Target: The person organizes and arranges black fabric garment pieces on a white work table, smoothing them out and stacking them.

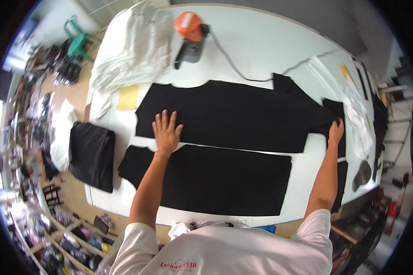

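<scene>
Two black cut fabric panels lie on the white table, shaped like shirt bodies: a far panel (234, 114) and a near panel (225, 178). My left hand (167, 133) rests flat on the left part of the far panel, fingers spread. At the right, my right hand (336, 131) has its fingers closed on the edge of a smaller black fabric piece (303, 105), which overlaps the far panel's right end. Beside and below that hand lie more small black pieces, one at the far right (334, 107) and one nearer me (342, 183).
An orange-topped electric cloth cutter (189, 34) with a trailing cord stands at the back. White cloth is piled (133, 50) at the back left, near a yellow sheet (127, 97). Folded black fabric (92, 156) sits at the left edge. Clear plastic (355, 117) lies at right.
</scene>
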Action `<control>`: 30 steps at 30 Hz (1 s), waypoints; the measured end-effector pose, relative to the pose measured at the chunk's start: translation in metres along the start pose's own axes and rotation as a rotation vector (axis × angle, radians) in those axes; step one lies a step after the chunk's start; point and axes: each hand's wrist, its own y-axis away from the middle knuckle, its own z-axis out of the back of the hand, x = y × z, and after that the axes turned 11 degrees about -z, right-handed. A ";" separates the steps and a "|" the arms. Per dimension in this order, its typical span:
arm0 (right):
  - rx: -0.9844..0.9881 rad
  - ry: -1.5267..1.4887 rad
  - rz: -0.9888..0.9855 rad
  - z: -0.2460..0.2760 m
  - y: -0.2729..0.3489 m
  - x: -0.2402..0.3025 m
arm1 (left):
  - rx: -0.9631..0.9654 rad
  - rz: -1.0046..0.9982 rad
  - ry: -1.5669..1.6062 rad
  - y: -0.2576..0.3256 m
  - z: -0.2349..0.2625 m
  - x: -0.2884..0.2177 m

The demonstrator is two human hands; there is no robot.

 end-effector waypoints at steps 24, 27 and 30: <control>0.193 0.442 0.713 0.455 0.213 0.296 | 0.096 -0.686 0.820 0.009 0.326 -0.298; 0.539 0.333 0.481 0.452 0.231 0.265 | 0.117 -0.680 0.859 0.020 0.317 -0.232; 0.677 0.014 0.373 0.426 0.254 0.219 | 0.395 -0.540 0.961 0.032 0.315 -0.189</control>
